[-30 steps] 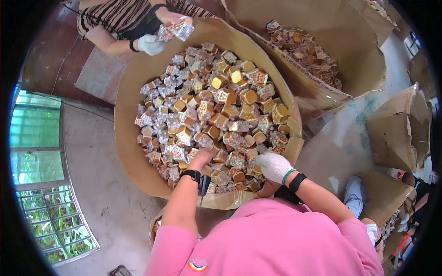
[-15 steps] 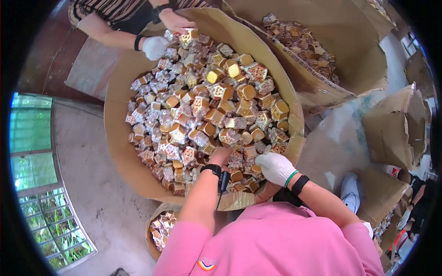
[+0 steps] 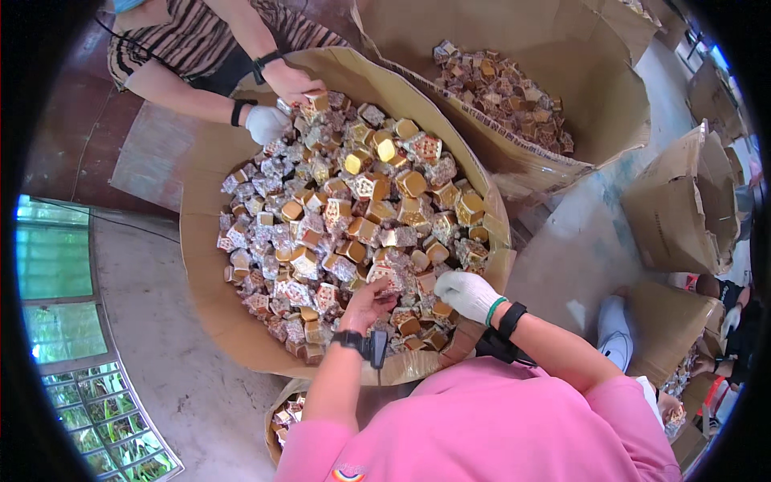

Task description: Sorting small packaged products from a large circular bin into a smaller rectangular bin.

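Observation:
A big round cardboard bin (image 3: 210, 317) is filled with small blocky ornaments (image 3: 325, 213), some gold-brown on the base, others red-and-white patterned or in shiny clear wrap. At the near side of the heap, my bare left hand (image 3: 368, 307) is closed on a red-and-white patterned ornament (image 3: 385, 279). To its right, my right hand (image 3: 468, 296), in a white knitted glove, rests over the pieces with its fingers curled. What those fingertips hold, if anything, is hidden. Both wrists wear black bands.
Across the bin, another person's bare hand (image 3: 293, 82) and gloved hand (image 3: 267, 124) work at the heap. A second large carton (image 3: 514, 145) with more pieces stands at the far right. A smaller container (image 3: 277, 438) sits near left; cardboard boxes (image 3: 679, 201) stand right.
My left hand has come up out of the heap with a patterned ornament in its fingers. My right hand stays near the same pieces. The whole view has shifted slightly.

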`<state>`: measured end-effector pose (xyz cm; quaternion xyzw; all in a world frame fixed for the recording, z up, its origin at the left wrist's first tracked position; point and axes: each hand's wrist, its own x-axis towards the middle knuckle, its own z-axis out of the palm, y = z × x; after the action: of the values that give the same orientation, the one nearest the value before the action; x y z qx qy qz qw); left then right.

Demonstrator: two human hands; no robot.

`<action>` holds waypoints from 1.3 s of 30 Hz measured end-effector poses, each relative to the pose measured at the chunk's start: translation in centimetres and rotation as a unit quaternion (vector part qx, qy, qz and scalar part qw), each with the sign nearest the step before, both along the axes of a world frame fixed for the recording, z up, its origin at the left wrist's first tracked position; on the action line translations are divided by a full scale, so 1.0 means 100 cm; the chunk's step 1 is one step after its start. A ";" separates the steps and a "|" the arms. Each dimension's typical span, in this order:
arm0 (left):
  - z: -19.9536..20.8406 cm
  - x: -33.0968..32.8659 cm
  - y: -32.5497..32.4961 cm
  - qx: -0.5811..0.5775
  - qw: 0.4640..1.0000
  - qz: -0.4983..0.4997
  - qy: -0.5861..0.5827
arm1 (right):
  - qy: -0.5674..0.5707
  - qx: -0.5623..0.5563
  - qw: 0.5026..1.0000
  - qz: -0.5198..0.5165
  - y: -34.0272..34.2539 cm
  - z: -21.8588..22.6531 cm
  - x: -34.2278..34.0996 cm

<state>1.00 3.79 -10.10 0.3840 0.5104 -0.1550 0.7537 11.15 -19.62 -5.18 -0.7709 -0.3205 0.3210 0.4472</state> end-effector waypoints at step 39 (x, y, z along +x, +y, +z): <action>0.040 -0.047 -0.002 0.081 0.932 0.328 -0.129 | 0.578 0.291 0.736 -0.197 0.030 0.045 0.014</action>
<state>-3.67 3.60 -6.09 0.2714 0.5175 0.1940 0.7880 12.57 -16.59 -0.70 -0.3152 0.0809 0.5004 0.8023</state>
